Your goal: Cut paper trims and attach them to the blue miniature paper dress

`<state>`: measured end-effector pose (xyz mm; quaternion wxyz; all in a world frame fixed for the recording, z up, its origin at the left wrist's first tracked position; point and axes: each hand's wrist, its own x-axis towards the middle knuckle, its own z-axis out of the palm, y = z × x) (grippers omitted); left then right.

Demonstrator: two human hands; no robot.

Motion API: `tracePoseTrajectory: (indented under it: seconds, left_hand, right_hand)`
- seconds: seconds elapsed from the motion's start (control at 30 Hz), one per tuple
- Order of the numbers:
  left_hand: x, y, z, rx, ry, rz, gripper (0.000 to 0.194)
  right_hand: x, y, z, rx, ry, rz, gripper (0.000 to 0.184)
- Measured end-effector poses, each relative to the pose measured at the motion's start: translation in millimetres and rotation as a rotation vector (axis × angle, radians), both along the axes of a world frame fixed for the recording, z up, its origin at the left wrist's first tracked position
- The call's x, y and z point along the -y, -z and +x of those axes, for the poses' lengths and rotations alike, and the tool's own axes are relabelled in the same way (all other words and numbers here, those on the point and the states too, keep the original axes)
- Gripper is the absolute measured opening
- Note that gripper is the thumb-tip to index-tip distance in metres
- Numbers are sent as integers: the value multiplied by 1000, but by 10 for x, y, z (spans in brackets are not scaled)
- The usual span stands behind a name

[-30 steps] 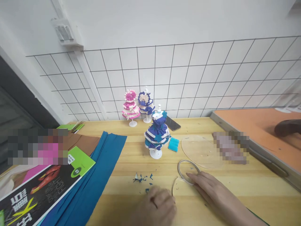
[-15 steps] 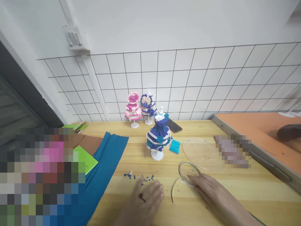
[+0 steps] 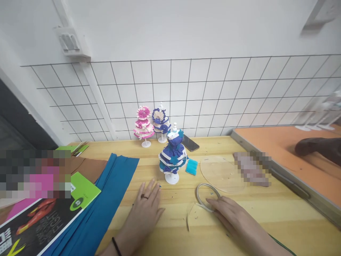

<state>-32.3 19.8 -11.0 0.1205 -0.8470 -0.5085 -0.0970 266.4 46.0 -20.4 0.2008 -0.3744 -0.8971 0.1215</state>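
Note:
My left hand (image 3: 147, 206) lies palm down on the wooden table, its fingers stretched out and slightly spread. A small blue scrap (image 3: 160, 186) shows beside its fingertips; anything under the palm is hidden. My right hand (image 3: 229, 211) has its fingers together over the near right edge of a thin pale ring-shaped coil (image 3: 197, 193), covering that part of it. A thin curved strip (image 3: 187, 222) lies just left of the coil. Beyond the hands stands a miniature dress form (image 3: 173, 156) in a tiered blue, teal and white dress on a white round base.
Pink (image 3: 144, 124) and navy (image 3: 161, 122) miniature dresses stand behind. A phone (image 3: 190, 143), turquoise piece (image 3: 191, 167) and clear disc (image 3: 217, 170) lie nearby. Teal cloth (image 3: 117, 188) and a green printed packet (image 3: 87, 190) are left; an orange-topped surface (image 3: 274, 142) borders the right.
My left hand has swept forward and left over the blue scraps, which mostly no longer show. My right hand stays at the coil. The view has turned slightly right.

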Motion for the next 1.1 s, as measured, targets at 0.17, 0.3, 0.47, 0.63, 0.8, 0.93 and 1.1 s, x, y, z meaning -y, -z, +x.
tracePoseTrajectory:
  seconds: [0.17, 0.3, 0.47, 0.63, 0.8, 0.93, 1.1]
  left_hand:
    - [-63, -163, 406, 455, 40, -254, 30]
    - [-153, -201, 723, 1120, -61, -803, 39]
    - [-259, -128, 824, 1572, -100, -1389, 43]
    - [-234, -58, 786, 1561, -113, -1386, 35]
    - [-218, -28, 806, 1490, -117, -1355, 32]
    - [-223, 8, 832, 1454, -169, -1335, 26]
    - [-224, 50, 826, 1307, -209, -1283, 28]
  right_hand:
    - [6, 44, 16, -58, -1, 84, 37]
    - [4, 46, 46, -109, -42, 180, 38]
    - [-14, 68, 51, -139, -44, 249, 39]
    - [-13, 74, 3, -105, -9, 185, 38]
    - [12, 39, -65, -64, 33, 155, 33]
    - [24, 26, -106, -52, 55, 139, 30]
    - [33, 3, -130, -50, 48, 98, 28]
